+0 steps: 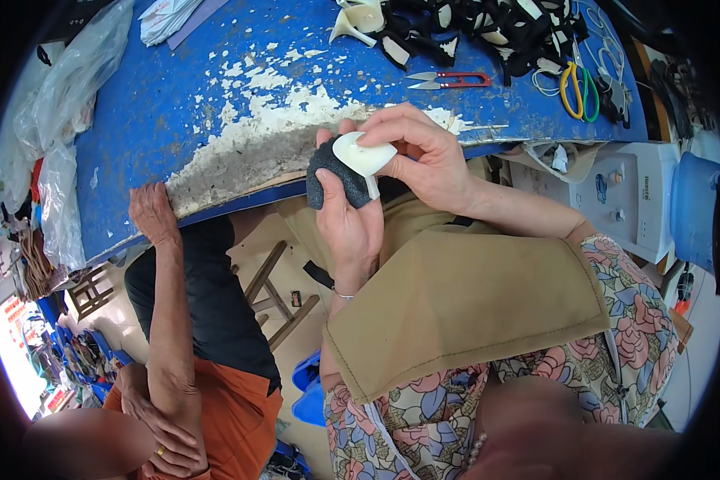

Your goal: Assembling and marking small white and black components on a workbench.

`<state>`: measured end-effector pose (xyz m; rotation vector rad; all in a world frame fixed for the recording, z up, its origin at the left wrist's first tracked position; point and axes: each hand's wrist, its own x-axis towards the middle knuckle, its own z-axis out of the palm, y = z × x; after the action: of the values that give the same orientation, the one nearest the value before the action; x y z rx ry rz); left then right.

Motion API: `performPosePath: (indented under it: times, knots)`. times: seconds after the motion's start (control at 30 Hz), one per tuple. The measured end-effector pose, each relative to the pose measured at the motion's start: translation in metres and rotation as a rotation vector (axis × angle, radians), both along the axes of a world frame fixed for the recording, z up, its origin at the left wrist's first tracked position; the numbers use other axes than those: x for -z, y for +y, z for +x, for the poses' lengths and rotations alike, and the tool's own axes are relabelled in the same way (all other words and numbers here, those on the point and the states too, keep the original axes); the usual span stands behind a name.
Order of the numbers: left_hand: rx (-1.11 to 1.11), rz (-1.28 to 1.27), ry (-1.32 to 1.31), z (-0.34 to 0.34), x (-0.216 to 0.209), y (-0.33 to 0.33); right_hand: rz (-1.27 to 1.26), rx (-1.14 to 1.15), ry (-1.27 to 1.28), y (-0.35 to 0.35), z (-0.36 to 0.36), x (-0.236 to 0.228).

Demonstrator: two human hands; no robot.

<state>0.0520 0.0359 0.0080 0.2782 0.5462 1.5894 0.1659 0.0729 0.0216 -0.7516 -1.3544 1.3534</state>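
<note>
In front of me, over the table's near edge, my left hand (349, 224) is closed around a dark grey, rough-textured piece of material (336, 178), thumb on its near side. Against that piece lies a white shoe heel (358, 154), with a rounded, cupped top and a narrow stem pointing down. My right hand (428, 156) pinches the heel between thumb and fingers from the right. Part of the heel's stem and the inner side of the grey piece are hidden. Red thread snips (450, 80) lie on the table beyond my right hand.
A pile of black-covered heels (496, 32) and bare cream heels (360, 20) sits at the far right, near yellow-and-green-handled scissors (579, 92). On the left, another person's hand (154, 212) rests on the edge of the worn blue table (168, 88). Plastic bags (64, 120) hang there.
</note>
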Motion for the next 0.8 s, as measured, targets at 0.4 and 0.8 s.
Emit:
performPosePath:
  times: [0.4,0.8]
  knots:
    - [0.027,0.029,0.017,-0.0001,0.0002,-0.0028,0.07,0.038,-0.129,-0.0042,-0.0015,0.0037]
    - [-0.008,0.027,-0.018,0.0011,0.0023,-0.0029,0.222,0.115,-0.31,-0.0042,-0.002,0.0025]
